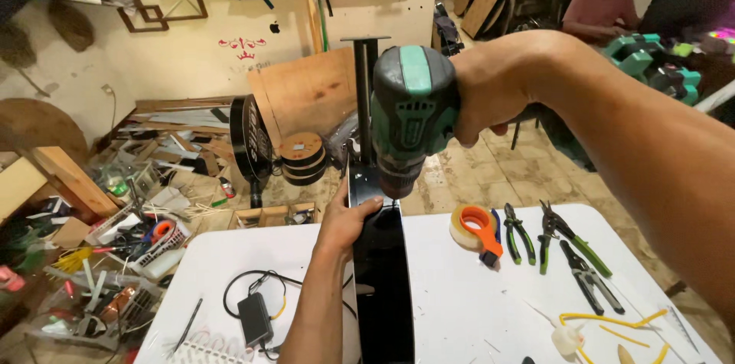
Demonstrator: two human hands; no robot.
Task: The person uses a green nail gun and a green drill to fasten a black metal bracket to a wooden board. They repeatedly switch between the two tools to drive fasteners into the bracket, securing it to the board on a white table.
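My right hand [494,92] grips a green and grey cordless drill [413,115], pointed down at the top end of a long black glossy panel [383,280]. That panel stands on edge on the white table [459,303] and runs toward me. Thumb and fingers of my left hand [348,218] clasp its upper left edge just below the drill's nose. A black metal post with a flat top [364,96] rises behind the panel. The drill's bit is hidden behind the drill body.
On the table lie a tape roll with an orange dispenser [475,226], pliers and cutters [563,245], yellow wire pieces [612,326], and a black power adapter with cable [255,316]. Cluttered floor and bins sit at left [115,257]. Another person sits at the back right [605,4].
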